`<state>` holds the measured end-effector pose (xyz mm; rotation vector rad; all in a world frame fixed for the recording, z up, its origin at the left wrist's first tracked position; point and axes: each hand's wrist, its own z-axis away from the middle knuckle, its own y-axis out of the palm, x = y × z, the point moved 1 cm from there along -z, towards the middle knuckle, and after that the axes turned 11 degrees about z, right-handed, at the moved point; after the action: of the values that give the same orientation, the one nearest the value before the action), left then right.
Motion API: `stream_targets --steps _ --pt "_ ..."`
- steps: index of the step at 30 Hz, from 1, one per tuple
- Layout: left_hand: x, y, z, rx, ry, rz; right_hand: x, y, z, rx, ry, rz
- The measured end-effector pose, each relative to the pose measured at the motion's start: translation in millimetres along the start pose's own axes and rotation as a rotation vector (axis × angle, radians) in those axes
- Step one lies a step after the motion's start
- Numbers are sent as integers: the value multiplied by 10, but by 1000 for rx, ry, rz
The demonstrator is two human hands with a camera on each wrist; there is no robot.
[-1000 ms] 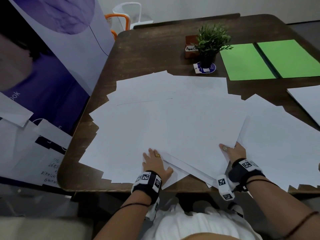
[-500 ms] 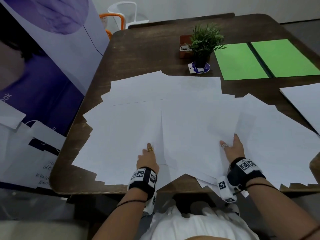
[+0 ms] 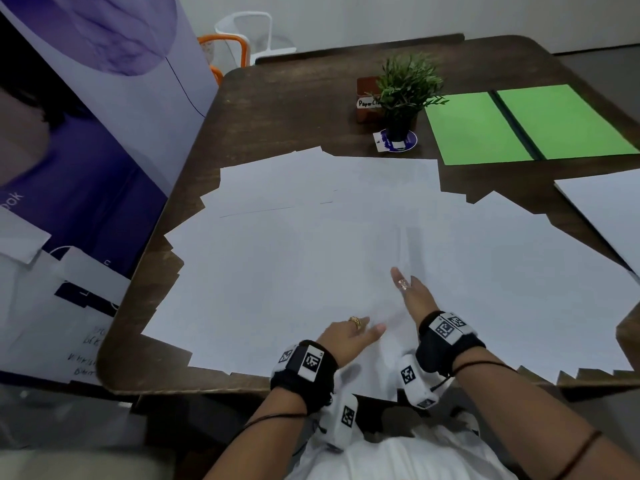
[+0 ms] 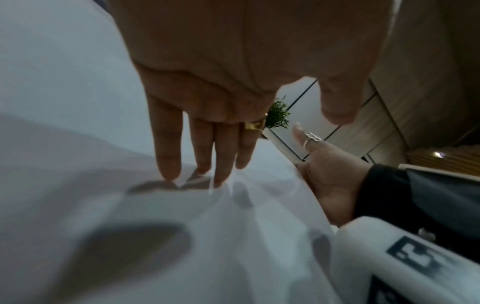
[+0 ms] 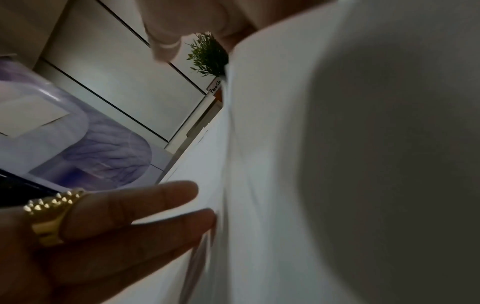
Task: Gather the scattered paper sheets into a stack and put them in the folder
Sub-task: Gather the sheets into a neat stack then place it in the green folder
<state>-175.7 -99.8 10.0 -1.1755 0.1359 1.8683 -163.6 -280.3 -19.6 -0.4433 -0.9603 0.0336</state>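
thin white paper sheets [image 3: 294, 271] fanned over dark wood counter [image 3: 294, 109], near edge | green open folder [image 3: 526, 126] far right | left hand [image 3: 346, 336], right hand [image 3: 414, 299] close together, fingers straight, flat on sheets, gripping nothing | light, floppy, slippery; take at edges

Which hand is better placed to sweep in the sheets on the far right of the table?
Right. The right hand already lies on the paper sheets toward that side, fingers extended; the left hand sits nearer the table's front edge, left of it, and would have to cross over.
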Motion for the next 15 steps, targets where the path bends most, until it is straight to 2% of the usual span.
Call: stream_targets --steps 2,4,7,9,11,13,15 --pt "48 -20 -22 39 3 42 7 6 -19 -20 -46 146" --pt "109 -120 -63 -50 43 61 -17 1 -35 -55 -106 234" --pt "222 -430 -141 -466 109 56 -4 -92 23 -56 -205 173" --pt "254 -663 -169 -661 95 94 55 -232 102 -22 -273 137" --pt "224 -829 -200 -662 79 281 131 -405 189 50 -327 114" --pt "119 -914 -275 -534 176 496 215 -607 256 81 -367 84" --pt "-96 -906 -348 -470 263 503 314 -811 300 49 -401 66"
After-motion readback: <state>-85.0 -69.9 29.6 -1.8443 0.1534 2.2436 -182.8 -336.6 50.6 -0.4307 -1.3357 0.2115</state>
